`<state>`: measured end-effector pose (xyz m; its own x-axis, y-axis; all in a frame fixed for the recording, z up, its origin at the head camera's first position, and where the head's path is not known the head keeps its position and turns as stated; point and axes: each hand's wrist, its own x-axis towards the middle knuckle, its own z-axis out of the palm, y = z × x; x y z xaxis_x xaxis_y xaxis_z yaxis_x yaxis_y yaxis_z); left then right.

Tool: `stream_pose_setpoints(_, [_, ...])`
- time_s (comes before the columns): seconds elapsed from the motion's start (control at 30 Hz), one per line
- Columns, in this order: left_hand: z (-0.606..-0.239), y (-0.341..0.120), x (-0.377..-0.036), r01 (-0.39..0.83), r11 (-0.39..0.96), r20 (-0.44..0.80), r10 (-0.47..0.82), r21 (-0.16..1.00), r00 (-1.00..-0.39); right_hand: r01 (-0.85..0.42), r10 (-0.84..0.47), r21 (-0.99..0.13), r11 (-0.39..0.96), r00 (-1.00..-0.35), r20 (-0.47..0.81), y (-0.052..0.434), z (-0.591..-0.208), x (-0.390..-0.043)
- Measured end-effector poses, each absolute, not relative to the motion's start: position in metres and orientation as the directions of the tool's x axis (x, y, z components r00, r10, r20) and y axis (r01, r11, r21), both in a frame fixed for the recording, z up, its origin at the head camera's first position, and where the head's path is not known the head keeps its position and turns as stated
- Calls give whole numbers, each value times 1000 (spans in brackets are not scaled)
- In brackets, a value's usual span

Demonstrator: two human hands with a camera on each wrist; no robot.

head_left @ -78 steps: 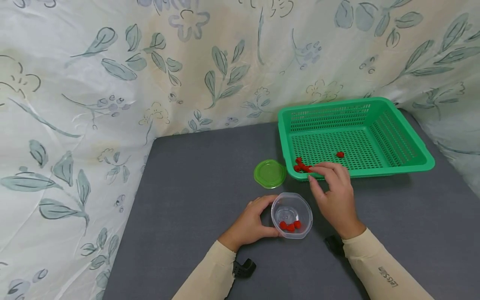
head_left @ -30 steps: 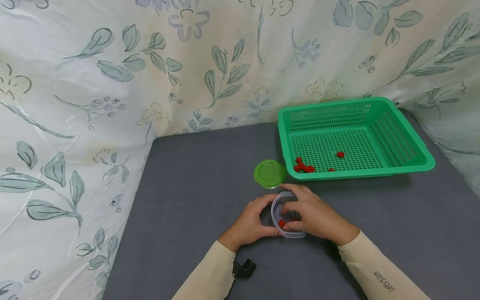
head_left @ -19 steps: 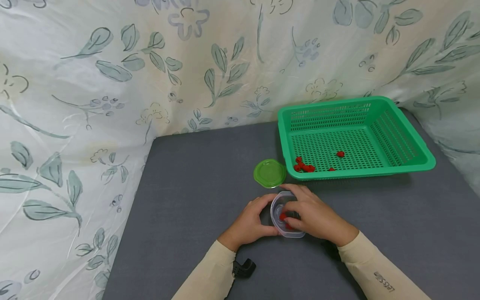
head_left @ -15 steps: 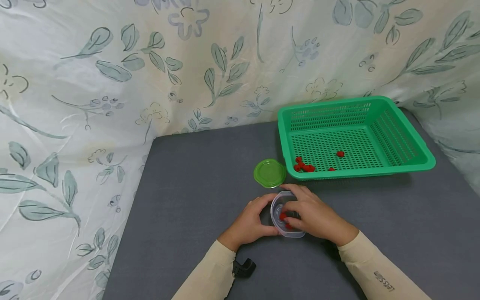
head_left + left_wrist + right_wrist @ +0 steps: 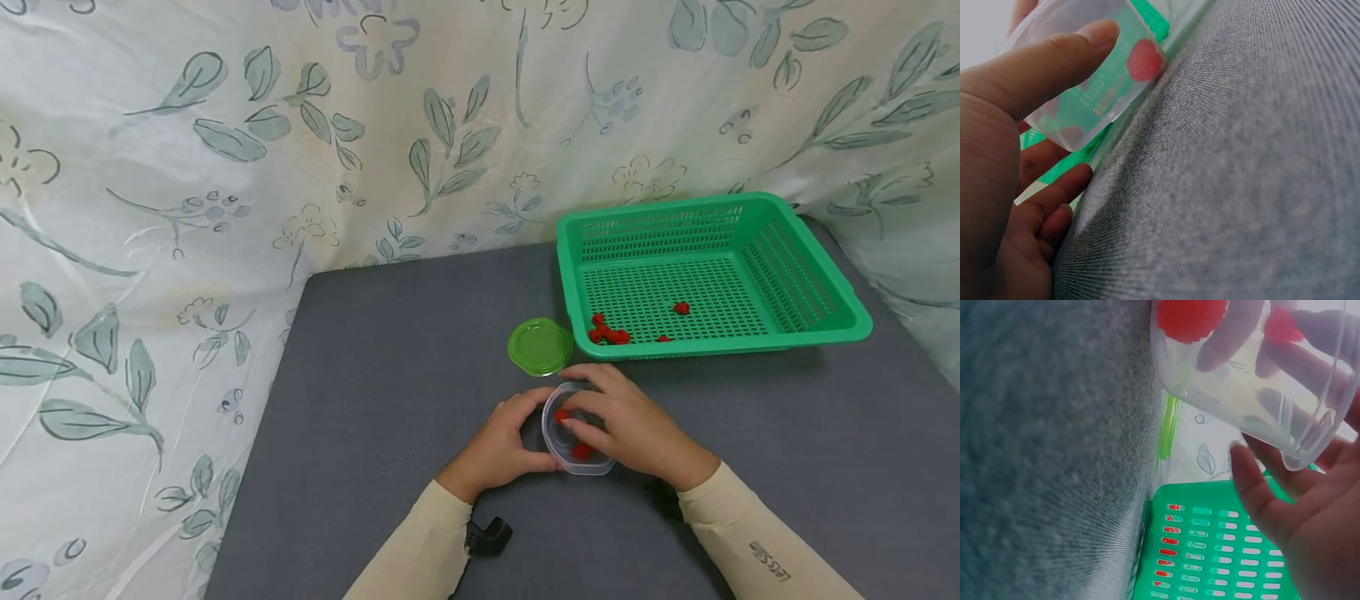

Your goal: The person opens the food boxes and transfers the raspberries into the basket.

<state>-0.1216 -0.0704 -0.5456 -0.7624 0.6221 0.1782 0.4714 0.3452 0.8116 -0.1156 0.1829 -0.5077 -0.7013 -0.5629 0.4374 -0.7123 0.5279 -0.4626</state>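
Observation:
My left hand (image 5: 498, 450) grips the side of a small clear plastic container (image 5: 591, 471), its thumb and fingers curled round the wall. My right hand (image 5: 630, 423) reaches in over the rim, with a raspberry (image 5: 562, 416) pinched between thumb and fingertips. Another red raspberry (image 5: 582, 451) rests on the container's floor, partly behind the right thumb. Through the clear wall, the left wrist view shows a bumpy raspberry (image 5: 1145, 60) low in the container. From the right wrist, a raspberry (image 5: 1282, 325) appears between fingers inside it. A green lid (image 5: 539, 347) lies flat beyond the container.
A green perforated basket (image 5: 712, 344) stands at the back right, with several raspberries (image 5: 607, 335) clustered in its near left corner and a single raspberry (image 5: 681, 308) farther in. Grey cloth (image 5: 390, 375) covers the table; a floral curtain (image 5: 450, 183) hangs behind.
My right hand has come from the basket into the container. Over the last half second, its fingertips have moved a raspberry toward the far side. The left hand keeps its place.

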Motion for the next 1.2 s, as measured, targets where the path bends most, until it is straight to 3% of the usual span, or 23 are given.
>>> stream_pose_setpoints(0.4, [-548, -70, -122, 491, 328, 207, 621, 807, -756, -761, -468, -466, 451, -646, 604, 186, -505, -118])
stream_pose_setpoints(0.67, [-546, -70, -122, 476, 337, 189, 620, 812, -762, -803, -346, -410, 433, -568, 747, 186, -500, -121])
stream_pose_setpoints(1.2, [-543, -70, -122, 470, 348, 183, 612, 811, -769, -735, -136, -421, 532, -564, 814, 189, -499, -127])
